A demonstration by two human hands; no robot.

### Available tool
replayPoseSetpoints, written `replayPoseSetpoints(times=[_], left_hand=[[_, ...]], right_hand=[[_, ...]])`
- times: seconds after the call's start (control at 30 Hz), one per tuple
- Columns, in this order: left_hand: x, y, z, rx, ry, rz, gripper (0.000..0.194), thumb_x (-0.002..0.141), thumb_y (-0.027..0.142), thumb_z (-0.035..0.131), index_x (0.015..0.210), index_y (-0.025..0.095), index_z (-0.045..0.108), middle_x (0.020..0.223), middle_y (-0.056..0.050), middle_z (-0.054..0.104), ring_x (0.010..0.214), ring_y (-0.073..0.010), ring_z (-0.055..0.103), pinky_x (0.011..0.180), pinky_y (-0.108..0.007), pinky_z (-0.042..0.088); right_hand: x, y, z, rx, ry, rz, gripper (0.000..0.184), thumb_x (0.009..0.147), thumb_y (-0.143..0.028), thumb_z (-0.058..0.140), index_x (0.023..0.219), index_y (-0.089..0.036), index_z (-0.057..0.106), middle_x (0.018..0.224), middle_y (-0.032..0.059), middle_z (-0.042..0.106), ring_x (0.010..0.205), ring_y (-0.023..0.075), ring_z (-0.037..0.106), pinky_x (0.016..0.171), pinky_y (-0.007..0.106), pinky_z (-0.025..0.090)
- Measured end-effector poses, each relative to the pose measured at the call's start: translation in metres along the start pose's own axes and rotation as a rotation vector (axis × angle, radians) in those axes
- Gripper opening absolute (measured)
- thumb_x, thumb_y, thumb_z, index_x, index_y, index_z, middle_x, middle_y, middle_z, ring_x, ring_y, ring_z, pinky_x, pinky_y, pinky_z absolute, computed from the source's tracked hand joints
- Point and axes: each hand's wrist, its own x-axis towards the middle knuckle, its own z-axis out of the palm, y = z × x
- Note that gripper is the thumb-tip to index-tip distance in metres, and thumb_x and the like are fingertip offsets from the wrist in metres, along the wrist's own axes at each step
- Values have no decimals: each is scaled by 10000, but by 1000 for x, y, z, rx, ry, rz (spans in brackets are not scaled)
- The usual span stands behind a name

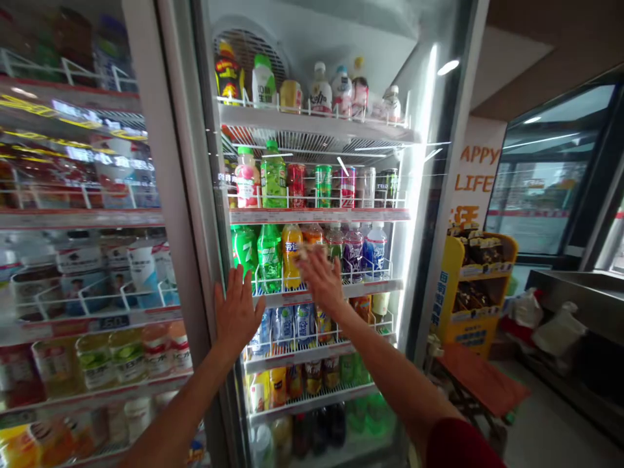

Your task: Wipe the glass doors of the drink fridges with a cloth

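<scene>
Glass door (292, 218) fills centre frame: left hand (238, 311) spread at its left edge, seemingly for steadying; right hand (322, 279), mid-frame, blurred, grip impossible to tell; bottles (270, 253) behind, labels forward, presumably for display.

Orange letters reading "APPY" above "LIFE" stand on the white wall (480, 138) to my right. In the fridge (316, 216) before me, I make out a "7" on a green bottle (244, 248). Left of me, a dark shelf tag (114, 322) shows a 5 and a 0. Chinese characters on the yellow stand (475, 328) are too blurred for me to read.
</scene>
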Motion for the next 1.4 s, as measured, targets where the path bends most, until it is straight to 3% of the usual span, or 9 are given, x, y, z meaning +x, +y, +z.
replayPoseSetpoints(times=[0.13, 0.3, 0.53, 0.73, 0.9, 0.97, 1.17, 1.33, 1.4], left_hand=[[16, 8, -1, -8, 18, 39, 660, 878, 347, 398, 1431, 187, 76, 1476, -123, 183, 1366, -237, 170, 1116, -492, 54], [33, 15, 6, -32, 41, 48, 616, 883, 352, 381, 1425, 182, 142, 1468, -115, 214, 1365, -234, 174, 1119, -489, 31], [40, 19, 7, -33, 90, 84, 621, 879, 345, 391, 1425, 193, 138, 1465, -107, 222, 1355, -231, 209, 1120, -482, 39], [70, 36, 9, -38, 123, 54, 598, 884, 351, 366, 1420, 180, 163, 1466, -109, 221, 1366, -231, 174, 1117, -499, 31], [75, 37, 12, -35, 142, 52, 607, 884, 362, 368, 1424, 200, 142, 1468, -103, 216, 1360, -236, 195, 1111, -513, 41], [77, 42, 14, -37, 149, 54, 622, 882, 366, 375, 1426, 200, 125, 1470, -103, 209, 1363, -236, 185, 1113, -509, 39], [87, 57, 20, -33, 161, 37, 640, 879, 369, 374, 1430, 204, 92, 1476, -103, 187, 1367, -240, 164, 1114, -504, 33], [92, 47, 13, -14, 169, -13, 635, 875, 382, 360, 1429, 189, 116, 1476, -115, 189, 1362, -255, 185, 1109, -516, 37], [94, 43, 11, -13, 188, -57, 630, 872, 394, 355, 1424, 168, 151, 1471, -132, 196, 1360, -269, 186, 1104, -528, 40]], right_hand=[[16, 19, 2, -66, 217, 419, 540, 901, -249, 325, 1422, -240, 183, 1452, 92, 318, 1367, 244, 221, 1083, 535, 162], [6, 25, -6, -47, -59, -106, 518, 883, -275, 393, 1384, -331, 272, 1422, -3, 386, 1364, 168, 234, 1130, 467, 85], [5, 105, -28, -116, 342, 809, 518, 889, -247, 244, 1398, -155, 267, 1423, 160, 347, 1335, 279, 288, 1007, 598, 259], [12, 78, -28, -35, -8, 56, 472, 880, -254, 370, 1350, -302, 361, 1443, 15, 351, 1360, 183, 246, 1120, 477, 117], [16, 158, -45, -111, 345, 754, 513, 888, -250, 258, 1394, -170, 276, 1416, 162, 361, 1328, 287, 300, 996, 637, 212], [19, 161, -42, -108, 392, 843, 528, 887, -263, 254, 1402, -145, 253, 1426, 187, 330, 1335, 307, 280, 981, 639, 237], [16, 119, -35, -21, 24, 51, 483, 892, -266, 353, 1370, -317, 311, 1435, 21, 363, 1362, 183, 245, 1113, 492, 134], [30, 176, -49, -111, 345, 715, 503, 903, -259, 270, 1399, -177, 260, 1414, 137, 373, 1333, 267, 296, 1030, 597, 215], [42, 167, -45, -104, 356, 739, 512, 906, -262, 263, 1408, -167, 237, 1432, 141, 340, 1346, 274, 267, 1029, 591, 226]])
